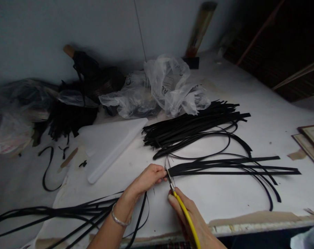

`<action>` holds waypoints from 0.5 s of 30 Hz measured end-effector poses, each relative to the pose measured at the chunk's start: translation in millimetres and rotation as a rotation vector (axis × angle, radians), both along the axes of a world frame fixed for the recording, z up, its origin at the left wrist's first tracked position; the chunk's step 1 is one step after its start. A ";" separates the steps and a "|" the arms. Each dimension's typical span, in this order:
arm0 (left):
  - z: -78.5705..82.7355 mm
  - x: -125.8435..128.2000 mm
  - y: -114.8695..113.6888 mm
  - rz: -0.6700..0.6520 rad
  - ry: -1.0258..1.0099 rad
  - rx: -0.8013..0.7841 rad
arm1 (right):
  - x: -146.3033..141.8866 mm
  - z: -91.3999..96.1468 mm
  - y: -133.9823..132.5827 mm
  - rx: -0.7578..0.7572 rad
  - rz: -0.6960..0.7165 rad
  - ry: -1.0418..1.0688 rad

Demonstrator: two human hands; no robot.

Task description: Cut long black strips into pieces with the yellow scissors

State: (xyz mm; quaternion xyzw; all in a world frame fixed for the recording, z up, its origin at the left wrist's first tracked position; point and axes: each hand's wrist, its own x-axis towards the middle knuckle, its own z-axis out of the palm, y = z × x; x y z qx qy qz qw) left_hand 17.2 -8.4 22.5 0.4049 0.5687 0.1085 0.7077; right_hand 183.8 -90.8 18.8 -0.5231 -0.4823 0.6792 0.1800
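My left hand [149,178] is closed in a pinch on the ends of several long black strips [224,166] that fan out to the right across the white table [224,197]. My right hand [190,214] grips yellow-handled scissors [184,209]; their blades sit right at the pinched strip ends beside my left fingertips. A silver bangle [119,219] is on my left wrist. More long black strips [68,212] trail from under my left forearm toward the lower left.
A pile of cut black strips [190,126] lies behind the hands. Crumpled clear plastic bags [162,88] and a dark heap of black material [76,103] sit near the wall. A white foam piece [112,145] lies at centre left. Framed boards [311,140] lie at the right edge.
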 end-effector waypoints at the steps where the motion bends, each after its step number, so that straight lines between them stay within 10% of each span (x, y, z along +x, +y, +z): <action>1: 0.2 -0.4 0.0 0.004 -0.002 -0.004 | 0.4 -2.3 -0.4 0.007 0.000 0.000; 15: -2.1 -1.1 1.2 0.029 0.007 -0.027 | 2.4 -19.8 4.2 -0.075 0.000 -0.037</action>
